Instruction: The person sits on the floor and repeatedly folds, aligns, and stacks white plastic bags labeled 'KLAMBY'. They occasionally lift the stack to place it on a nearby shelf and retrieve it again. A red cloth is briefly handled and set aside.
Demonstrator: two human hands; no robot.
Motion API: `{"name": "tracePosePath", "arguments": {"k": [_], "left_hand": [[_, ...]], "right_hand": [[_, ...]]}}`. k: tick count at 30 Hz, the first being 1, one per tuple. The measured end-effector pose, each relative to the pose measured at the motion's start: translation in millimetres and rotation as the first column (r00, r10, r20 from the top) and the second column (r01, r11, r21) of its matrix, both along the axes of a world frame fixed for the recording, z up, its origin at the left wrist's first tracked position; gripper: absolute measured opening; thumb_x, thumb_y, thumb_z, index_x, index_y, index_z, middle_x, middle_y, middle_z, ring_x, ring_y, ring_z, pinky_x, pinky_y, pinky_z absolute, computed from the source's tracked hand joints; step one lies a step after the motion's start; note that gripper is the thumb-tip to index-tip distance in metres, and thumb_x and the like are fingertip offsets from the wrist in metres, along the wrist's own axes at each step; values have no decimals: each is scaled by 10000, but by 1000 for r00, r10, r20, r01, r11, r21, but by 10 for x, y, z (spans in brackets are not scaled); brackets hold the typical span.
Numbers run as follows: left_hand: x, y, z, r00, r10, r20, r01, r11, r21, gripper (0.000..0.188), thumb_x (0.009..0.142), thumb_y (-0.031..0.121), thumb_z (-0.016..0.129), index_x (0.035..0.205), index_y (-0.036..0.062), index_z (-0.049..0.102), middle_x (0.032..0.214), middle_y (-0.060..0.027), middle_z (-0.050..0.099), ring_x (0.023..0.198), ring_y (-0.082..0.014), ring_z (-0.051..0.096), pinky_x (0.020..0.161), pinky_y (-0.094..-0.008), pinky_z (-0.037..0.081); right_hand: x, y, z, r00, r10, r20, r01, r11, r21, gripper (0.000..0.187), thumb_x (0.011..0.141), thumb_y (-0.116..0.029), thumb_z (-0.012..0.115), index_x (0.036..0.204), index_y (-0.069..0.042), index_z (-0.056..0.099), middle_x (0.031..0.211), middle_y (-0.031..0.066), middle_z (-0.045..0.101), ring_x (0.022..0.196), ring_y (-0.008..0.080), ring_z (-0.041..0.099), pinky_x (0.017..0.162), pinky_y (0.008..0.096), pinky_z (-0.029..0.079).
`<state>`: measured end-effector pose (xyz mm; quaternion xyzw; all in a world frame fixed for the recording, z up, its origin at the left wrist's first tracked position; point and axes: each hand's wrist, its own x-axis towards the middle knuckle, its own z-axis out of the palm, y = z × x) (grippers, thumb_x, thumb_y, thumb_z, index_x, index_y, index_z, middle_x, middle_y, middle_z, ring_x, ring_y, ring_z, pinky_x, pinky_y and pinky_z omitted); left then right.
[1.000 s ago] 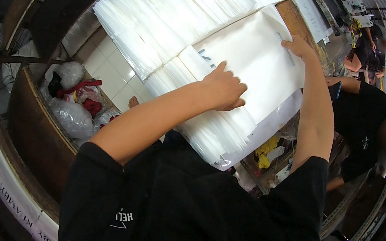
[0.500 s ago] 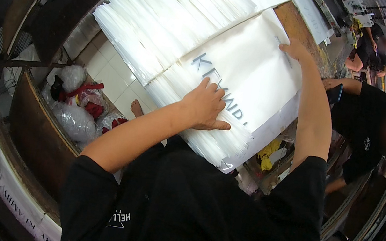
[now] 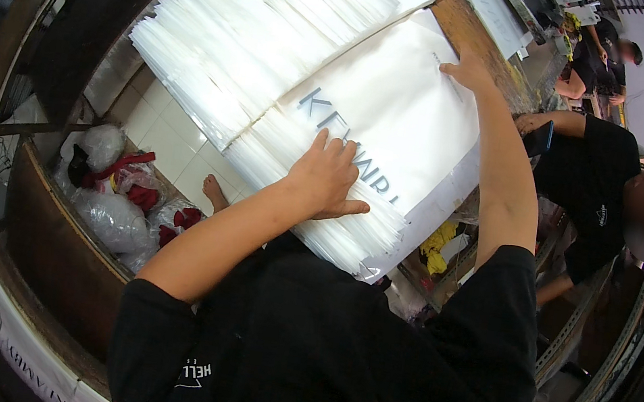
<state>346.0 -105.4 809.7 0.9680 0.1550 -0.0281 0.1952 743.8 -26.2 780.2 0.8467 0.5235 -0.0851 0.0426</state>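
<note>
The white sheet (image 3: 422, 117) looks smooth, softly sheened; the white stacks (image 3: 254, 37), filmy plastic. The table (image 3: 460, 20) shows rough, worn wood; floor tiles (image 3: 173, 128) are glossy, the shirt (image 3: 334, 357) matt cloth.

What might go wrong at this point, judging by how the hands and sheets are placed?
The left hand touches the large white sheet near its dark lettering, so the print could smudge if wet; dryness can't be judged.
The fanned white layers under that hand have uneven edges and might slide if pressed sideways.
A co-worker's hand is close to the right forearm; a bump could jog the right hand at the sheet's edge.
</note>
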Motion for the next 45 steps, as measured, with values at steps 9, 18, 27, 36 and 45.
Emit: {"name": "tracePosePath", "arguments": {"k": [9,18,27,36,45], "left_hand": [[12,-10,1,999,-6,-44,6,1000,-4,745,891,671,461,1029,-22,697,1222,-205,539,1114,-342,496,1116,-509,266],[-15,11,-106,998,34,46,-31,996,-81,687,878,642,511,990,-4,718,1221,-200,561,1152,-348,502,1107,-551,248],[-52,-27,-87,999,34,-15,-35,991,-130,741,823,683,547,1006,-12,727,1171,-185,597,1170,-329,502,1109,-537,238],[-101,39,-3,997,-75,-11,70,966,-248,781,828,684,535,1175,-6,659,1214,-192,595,1224,-322,484,1137,-566,185],[-2426,1110,117,786,165,595,-87,984,-158,335,928,293,605,1084,-3,623,1050,-170,633,1017,-326,579,957,-419,450]], "right_hand": [[-413,-779,553,1000,-17,-3,18,994,106,756,847,-373,702,1455,-89,353,1242,276,592,1188,457,532,993,475,446],[-1240,-1894,337,613,-602,-511,672,738,-63,810,948,-365,518,1548,-50,73,1003,289,675,777,381,698,773,450,563],[-1120,-2049,116,941,-323,-100,319,946,-53,730,954,-225,486,1533,-22,89,1044,321,648,829,392,695,709,438,579],[-949,-1960,43,927,-361,-99,340,923,-179,729,950,-211,475,1530,0,86,1034,318,650,876,450,668,824,471,543],[-2395,-824,1251,946,-41,-321,201,851,485,409,951,-107,562,1337,8,493,773,130,612,613,169,594,541,333,502]]}}
